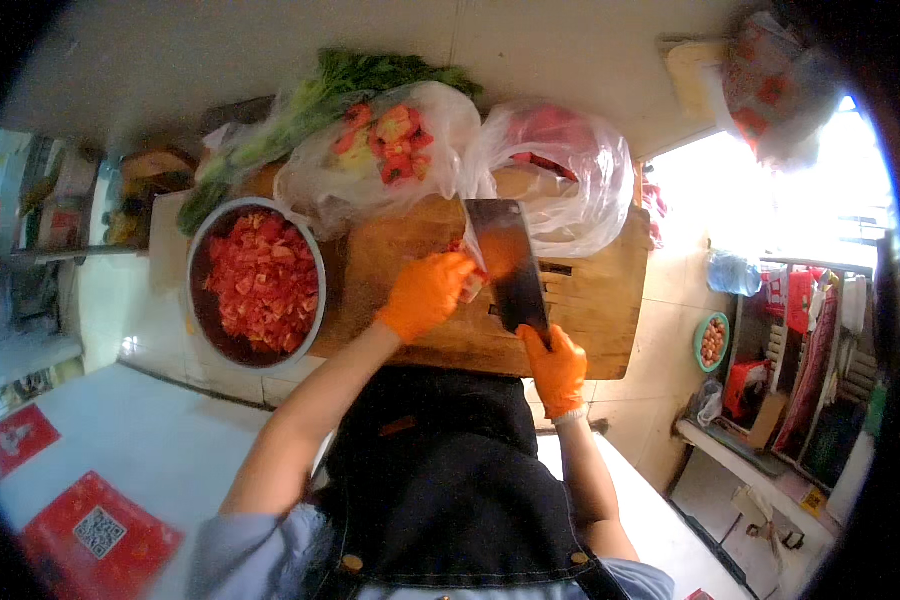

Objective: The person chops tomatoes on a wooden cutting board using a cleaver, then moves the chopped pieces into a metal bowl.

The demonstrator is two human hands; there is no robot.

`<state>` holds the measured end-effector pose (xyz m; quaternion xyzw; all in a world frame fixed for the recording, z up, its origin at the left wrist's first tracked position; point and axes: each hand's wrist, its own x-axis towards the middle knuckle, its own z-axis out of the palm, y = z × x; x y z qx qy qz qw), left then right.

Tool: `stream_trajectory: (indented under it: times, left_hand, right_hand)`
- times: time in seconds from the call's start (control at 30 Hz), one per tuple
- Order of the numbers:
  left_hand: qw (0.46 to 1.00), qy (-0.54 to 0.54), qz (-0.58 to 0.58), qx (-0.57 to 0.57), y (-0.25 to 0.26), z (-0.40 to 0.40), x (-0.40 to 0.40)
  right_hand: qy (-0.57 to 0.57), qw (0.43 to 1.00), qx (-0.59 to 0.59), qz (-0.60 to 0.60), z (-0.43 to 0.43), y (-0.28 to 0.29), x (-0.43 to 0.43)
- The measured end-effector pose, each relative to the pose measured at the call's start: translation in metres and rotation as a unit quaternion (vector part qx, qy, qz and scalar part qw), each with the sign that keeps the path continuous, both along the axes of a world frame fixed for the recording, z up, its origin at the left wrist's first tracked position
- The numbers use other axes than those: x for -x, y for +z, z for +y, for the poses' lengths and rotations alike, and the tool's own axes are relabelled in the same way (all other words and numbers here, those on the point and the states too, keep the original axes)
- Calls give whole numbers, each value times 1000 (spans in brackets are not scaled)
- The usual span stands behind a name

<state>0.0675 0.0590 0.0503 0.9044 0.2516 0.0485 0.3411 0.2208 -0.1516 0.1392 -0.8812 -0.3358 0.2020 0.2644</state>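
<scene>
My right hand, in an orange glove, grips the handle of a broad cleaver. The cleaver's blade lies over a wooden cutting board. Close to the blade's left side, my left hand, also gloved in orange, has its fingers bent around a piece of red tomato. The fingers partly cover that piece. To the left of the board stands a round metal bowl heaped with chopped tomato.
Behind the board, a clear plastic bag holds tomato pieces; another plastic bag is to its right. Leafy green stalks lie at the back left. At the right, a green basin of eggs sits on the tiled floor beside a shelf rack.
</scene>
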Motion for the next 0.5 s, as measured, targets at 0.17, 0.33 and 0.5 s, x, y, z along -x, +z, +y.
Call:
stream_trajectory:
  times: [0.17,0.33,0.5]
  left_hand:
    - [997,-27,21,-68,-20,-35,-32]
    - [992,47,114,-31,6,-37,-16]
    - [967,200,48,148,-50,-42,43]
  right_hand:
    - [-58,998,-22,-18,-20,-13,-10]
    - [-43,998,-43,-20,-14,-31,3]
    - [73,997,4,-35,20,-22,25]
